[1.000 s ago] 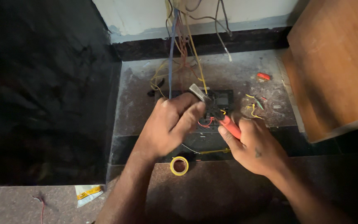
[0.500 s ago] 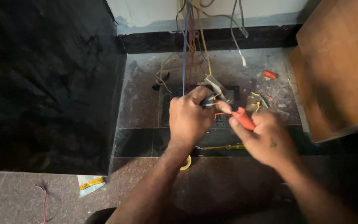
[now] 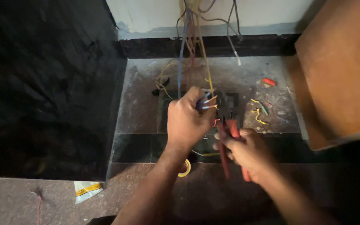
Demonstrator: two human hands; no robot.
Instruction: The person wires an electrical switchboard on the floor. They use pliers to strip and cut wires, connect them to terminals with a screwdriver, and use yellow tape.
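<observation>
Left hand (image 3: 188, 121) pinches a bundle of thin coloured wires (image 3: 207, 103), limp and light, best held near their ends; right hand (image 3: 251, 152) grips red-handled pliers (image 3: 229, 137).

left hand (image 3: 188, 121) holding bunch of wires (image 3: 208, 102) | right hand (image 3: 248, 152) gripping red pliers (image 3: 229, 129) at wire tips | yellow tape roll (image 3: 185, 168) on floor

Plastic sheathing, rubbery grips, stone and wood.

Smooth plastic-coated wires (image 3: 207, 102) at frame centre; matt red grips on dark metal pliers (image 3: 229, 141) just below; glossy yellow tape roll (image 3: 185, 168) lower centre; rough, dusty grey stone ledge (image 3: 146, 96); polished black slab (image 3: 46, 91) at left; matt brown wooden board (image 3: 338, 71) at right.
</observation>
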